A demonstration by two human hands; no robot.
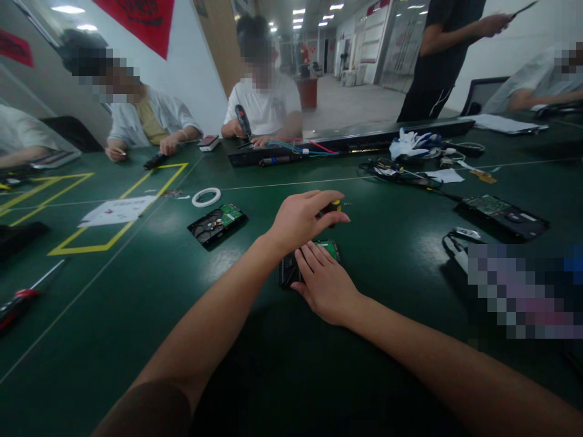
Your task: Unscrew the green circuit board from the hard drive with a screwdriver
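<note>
A hard drive (288,271) with a green circuit board lies on the table in front of me, partly covered by my hands. My right hand (325,282) rests on it with fingers stretched flat across the top and the thumb by its near edge. Just above and beyond, my left hand (303,218) is closed around a small yellow-and-black screwdriver (337,204). Its thin tip points to the right and is blurred; most of the handle is hidden by the fingers. The screwdriver does not visibly touch the drive.
A second hard drive (217,224) and a white tape ring (206,197) lie to the left. A red-and-black screwdriver (27,295) is farther left. On the right are another drive (503,216), cables (396,173) and gloves (412,144). Co-workers sit across the table (150,291).
</note>
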